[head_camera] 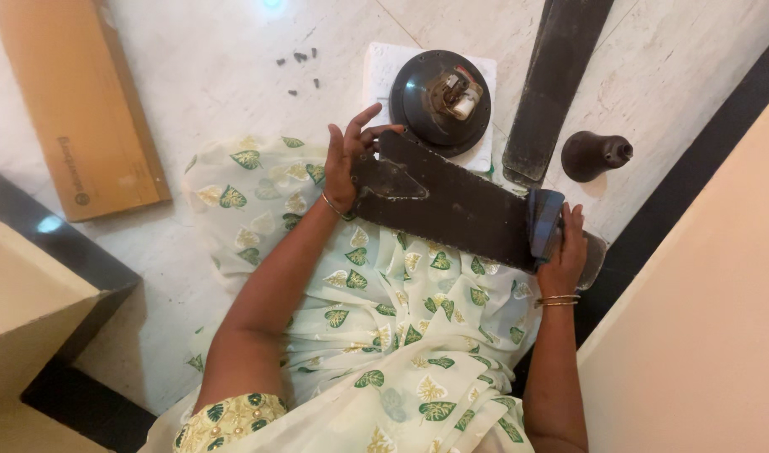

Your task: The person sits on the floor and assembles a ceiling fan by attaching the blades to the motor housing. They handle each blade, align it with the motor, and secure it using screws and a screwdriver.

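Your right hand (562,252) and the blue pad (545,220) it presses cover the far end of the fan blade (451,205) on your lap. The second blade (556,84) and the cardboard sheet (74,101) run off the top edge. The small dark bits (299,67) on the floor are too tiny to identify.

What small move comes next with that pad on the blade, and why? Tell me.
Probably draw the pad along the blade toward the bracket end. The right hand presses the pad at the blade's outer end, the left hand steadies the bracket end, and the dark surface between them looks dusty.
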